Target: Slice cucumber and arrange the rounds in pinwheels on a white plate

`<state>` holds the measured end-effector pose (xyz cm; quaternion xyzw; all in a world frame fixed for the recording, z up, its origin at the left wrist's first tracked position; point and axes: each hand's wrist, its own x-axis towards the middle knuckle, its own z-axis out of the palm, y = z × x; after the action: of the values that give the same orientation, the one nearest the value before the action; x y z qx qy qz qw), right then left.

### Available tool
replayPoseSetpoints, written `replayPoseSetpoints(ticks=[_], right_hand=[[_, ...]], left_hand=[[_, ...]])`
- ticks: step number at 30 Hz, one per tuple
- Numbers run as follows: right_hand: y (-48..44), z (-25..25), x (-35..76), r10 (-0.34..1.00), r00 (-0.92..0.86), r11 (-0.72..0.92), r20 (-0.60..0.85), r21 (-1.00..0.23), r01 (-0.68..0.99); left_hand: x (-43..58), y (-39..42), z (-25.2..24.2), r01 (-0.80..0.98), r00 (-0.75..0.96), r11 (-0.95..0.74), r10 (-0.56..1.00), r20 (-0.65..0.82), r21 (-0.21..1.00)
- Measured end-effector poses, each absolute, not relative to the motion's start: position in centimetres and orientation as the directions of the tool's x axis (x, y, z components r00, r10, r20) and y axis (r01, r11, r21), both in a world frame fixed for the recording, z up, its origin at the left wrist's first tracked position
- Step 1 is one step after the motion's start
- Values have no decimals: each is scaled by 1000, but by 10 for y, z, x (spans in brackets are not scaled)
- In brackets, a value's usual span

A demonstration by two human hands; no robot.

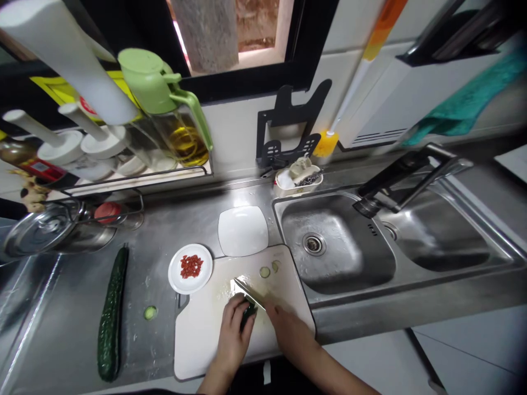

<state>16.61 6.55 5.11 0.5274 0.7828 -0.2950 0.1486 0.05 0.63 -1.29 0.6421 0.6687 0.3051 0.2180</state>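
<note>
On the white cutting board (197,334) my left hand (233,334) presses its curled fingers on a short dark-green cucumber piece (248,311). My right hand (288,329) grips a knife (247,291), whose blade lies across the board just above that piece. Two thin cucumber slices (269,269) rest near the board's far edge. Another slice (150,312) lies on the steel counter left of the board.
A whole cucumber (111,315) lies on the counter at left. A small plate of red bits (190,268) and an empty white square plate (242,230) sit behind the board. A double sink (370,280) with a faucet (407,175) is to the right. Bottles and pot lids stand at back left.
</note>
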Motion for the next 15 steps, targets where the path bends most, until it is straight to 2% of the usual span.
replayPoseSetpoints(ticks=[9,15], right_hand=[[63,73,177,707,-390,308,-590,-240,921],[52,89,193,676,-395,272,-622,-288,918]], left_hand=[[3,7,-17,745,-43,-76,986,161,663],[1,2,-24,761,-38,-80,985,166,643]])
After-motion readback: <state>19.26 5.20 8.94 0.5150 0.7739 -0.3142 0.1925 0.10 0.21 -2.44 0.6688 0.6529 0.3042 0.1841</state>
